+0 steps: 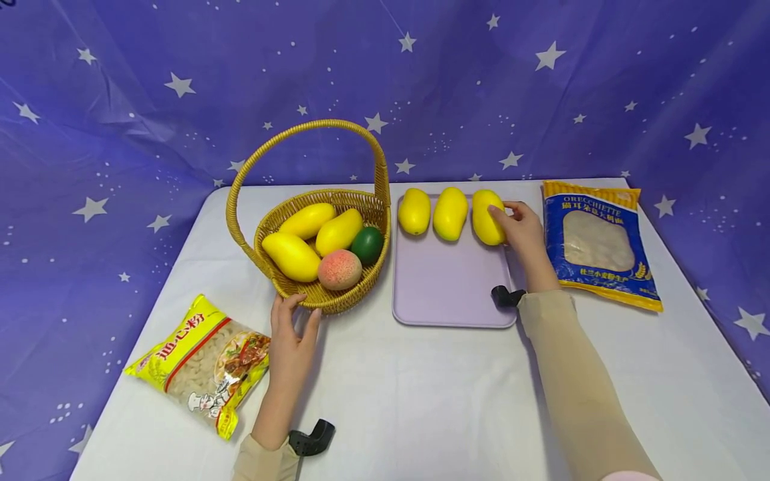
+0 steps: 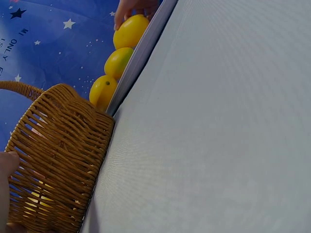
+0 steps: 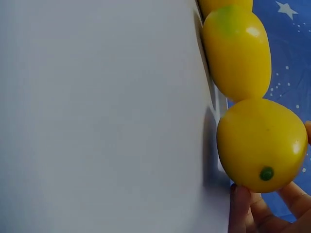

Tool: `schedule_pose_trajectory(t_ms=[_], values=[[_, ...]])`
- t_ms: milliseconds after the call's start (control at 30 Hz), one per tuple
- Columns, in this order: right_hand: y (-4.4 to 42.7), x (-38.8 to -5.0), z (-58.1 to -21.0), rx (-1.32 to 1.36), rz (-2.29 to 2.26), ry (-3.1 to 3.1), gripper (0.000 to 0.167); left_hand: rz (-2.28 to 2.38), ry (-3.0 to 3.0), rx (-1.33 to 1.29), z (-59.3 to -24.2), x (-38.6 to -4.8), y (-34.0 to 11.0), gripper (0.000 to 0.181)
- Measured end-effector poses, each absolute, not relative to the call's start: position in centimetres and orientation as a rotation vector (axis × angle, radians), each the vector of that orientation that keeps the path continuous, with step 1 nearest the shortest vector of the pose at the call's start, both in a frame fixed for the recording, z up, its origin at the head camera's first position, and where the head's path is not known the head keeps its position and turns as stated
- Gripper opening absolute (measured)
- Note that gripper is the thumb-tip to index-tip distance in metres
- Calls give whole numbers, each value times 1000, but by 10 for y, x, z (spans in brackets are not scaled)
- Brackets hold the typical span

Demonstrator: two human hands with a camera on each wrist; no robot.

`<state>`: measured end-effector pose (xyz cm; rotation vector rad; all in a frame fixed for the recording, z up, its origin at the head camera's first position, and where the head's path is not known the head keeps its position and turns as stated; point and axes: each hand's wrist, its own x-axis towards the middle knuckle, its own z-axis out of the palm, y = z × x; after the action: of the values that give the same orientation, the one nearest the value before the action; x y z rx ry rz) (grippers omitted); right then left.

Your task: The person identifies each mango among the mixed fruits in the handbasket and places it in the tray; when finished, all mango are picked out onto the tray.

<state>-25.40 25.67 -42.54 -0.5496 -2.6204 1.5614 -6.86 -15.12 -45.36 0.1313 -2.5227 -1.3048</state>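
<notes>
Yellow mango [image 1: 484,224] sits at the far right corner of the tray [image 1: 451,287]; on my head feed the right hand [image 1: 526,234] pinches it while the left hand [image 1: 291,339], loosely spread, touches the near side of the basket [image 1: 345,302]; my left wrist feed shows its thumb [image 2: 8,163] against the weave; my right wrist feed, fingers [image 3: 294,197] bent round the mango

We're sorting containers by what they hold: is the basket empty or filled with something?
Not empty: in the basket lie three mangoes, a peach and a green fruit.
</notes>
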Motion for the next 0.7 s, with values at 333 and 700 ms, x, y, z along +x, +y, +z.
schedule_pose_trajectory(t_ms=[333,700], values=[[247,-257,-420,-558,1506,-2651,69,-1307,-2508,129,-454,-68,-151,38],[244,-262,-421,-488,1506,-2658,65,-1308,-2509,119,-452,-68,-151,39]])
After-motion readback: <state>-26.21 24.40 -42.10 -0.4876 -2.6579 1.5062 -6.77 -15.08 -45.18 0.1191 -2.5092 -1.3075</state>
